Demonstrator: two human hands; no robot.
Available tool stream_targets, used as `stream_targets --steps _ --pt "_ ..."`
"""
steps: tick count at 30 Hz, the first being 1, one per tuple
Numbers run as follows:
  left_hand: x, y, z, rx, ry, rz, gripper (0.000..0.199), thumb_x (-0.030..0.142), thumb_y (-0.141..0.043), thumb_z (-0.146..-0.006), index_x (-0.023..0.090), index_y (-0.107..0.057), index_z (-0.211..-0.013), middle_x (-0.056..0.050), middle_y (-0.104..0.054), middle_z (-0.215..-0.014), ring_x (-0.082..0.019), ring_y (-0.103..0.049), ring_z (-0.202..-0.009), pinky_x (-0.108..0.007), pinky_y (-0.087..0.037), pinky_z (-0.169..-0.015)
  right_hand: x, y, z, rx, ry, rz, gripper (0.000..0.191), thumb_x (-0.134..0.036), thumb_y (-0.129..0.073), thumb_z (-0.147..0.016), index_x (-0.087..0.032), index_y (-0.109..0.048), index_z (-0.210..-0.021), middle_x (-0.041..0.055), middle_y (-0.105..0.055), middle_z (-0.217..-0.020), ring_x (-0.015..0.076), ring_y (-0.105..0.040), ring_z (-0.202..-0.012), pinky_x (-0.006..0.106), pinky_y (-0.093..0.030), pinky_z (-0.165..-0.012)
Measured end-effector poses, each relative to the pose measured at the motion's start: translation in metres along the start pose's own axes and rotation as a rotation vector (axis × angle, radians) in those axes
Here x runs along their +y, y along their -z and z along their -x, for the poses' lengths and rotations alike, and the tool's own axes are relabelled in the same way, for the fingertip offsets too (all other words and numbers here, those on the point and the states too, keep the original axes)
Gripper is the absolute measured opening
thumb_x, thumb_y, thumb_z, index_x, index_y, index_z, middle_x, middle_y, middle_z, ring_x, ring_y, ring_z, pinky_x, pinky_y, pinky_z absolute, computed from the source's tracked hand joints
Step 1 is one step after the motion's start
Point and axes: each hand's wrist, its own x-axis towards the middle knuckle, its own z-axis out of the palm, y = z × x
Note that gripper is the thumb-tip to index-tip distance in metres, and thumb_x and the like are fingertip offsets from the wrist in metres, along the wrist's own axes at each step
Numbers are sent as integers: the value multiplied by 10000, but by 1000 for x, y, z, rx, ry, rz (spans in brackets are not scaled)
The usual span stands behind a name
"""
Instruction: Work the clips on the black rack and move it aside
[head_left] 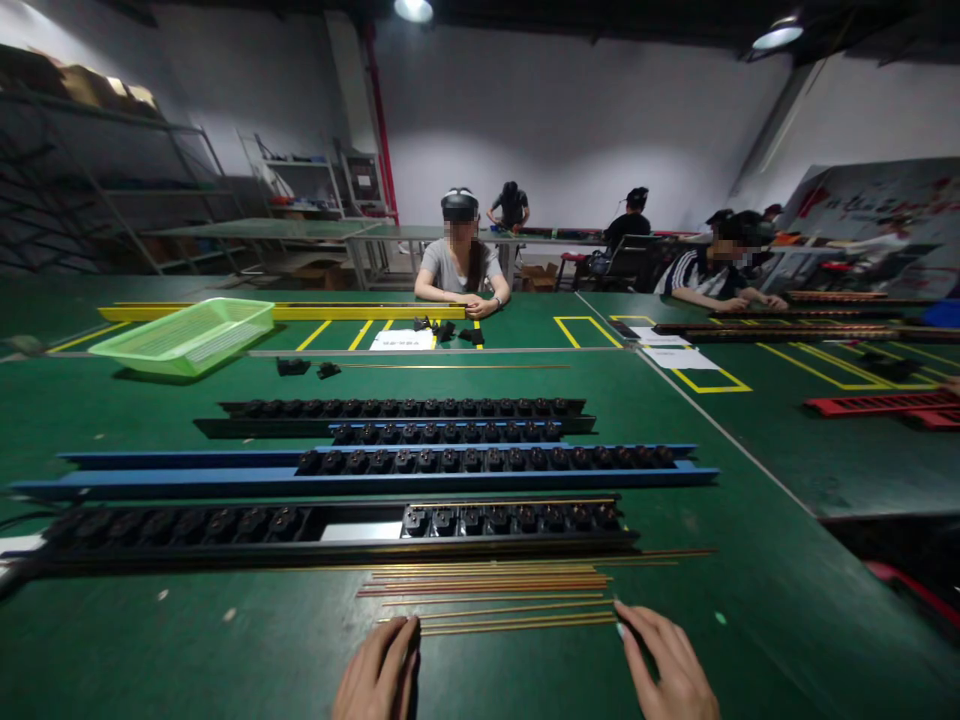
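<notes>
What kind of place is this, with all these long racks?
It's probably a factory workshop: a long green workbench, long racks of small black parts, thin gold-coloured rods, and a person seated at another bench.

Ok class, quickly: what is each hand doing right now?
Left hand: open, empty, beside the brass-coloured rods.
Right hand: open, empty, at the rods' right ends.

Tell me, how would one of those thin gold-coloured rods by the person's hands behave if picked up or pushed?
These rods would probably roll if pushed, being slender and loose on the green tabletop. Each probably feels light, and being so long and thin, may bow slightly when lifted by one end.
</notes>
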Motion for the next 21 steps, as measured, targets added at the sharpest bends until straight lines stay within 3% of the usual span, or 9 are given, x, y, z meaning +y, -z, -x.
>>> stream_targets --steps 4,10,15,21 --pt "15 10 -26 -27 -46 76 272 288 -461 -911 249 -575 -1155 -43 -683 -1019 -145 -664 -899 -225 -553 -764 -20 1 -20 -71 66 -104 195 -370 -517 -907 -276 -648 -1016 28 -667 -935 164 -648 -895 272 -527 -782" --pt "41 4 -39 -257 -71 81 219 193 -483 -880 270 -577 -1063 -12 -660 -992 -148 -632 -866 -248 -513 -749 -48 -4 -31 -189 189 -178 154 -298 -477 -924 -277 -629 -927 -2 -631 -855 129 -641 -814 229 -516 -733" --pt "48 2 -46 -297 -11 24 268 75 -395 -865 251 -588 -923 -8 -635 -913 -156 -590 -823 -273 -451 -754 -50 -2 -42 -251 269 -142 166 -200 -431 -925 -256 -587 -914 -4 -608 -845 126 -626 -798 232 -500 -723" --pt "50 11 -68 -381 -95 -67 242 62 -415 -856 228 -590 -836 -3 -630 -845 -166 -568 -754 -300 -417 -714 -51 8 -64 -435 442 -7 138 -130 -465 -866 -244 -537 -897 -6 -589 -842 156 -592 -767 279 -454 -679"
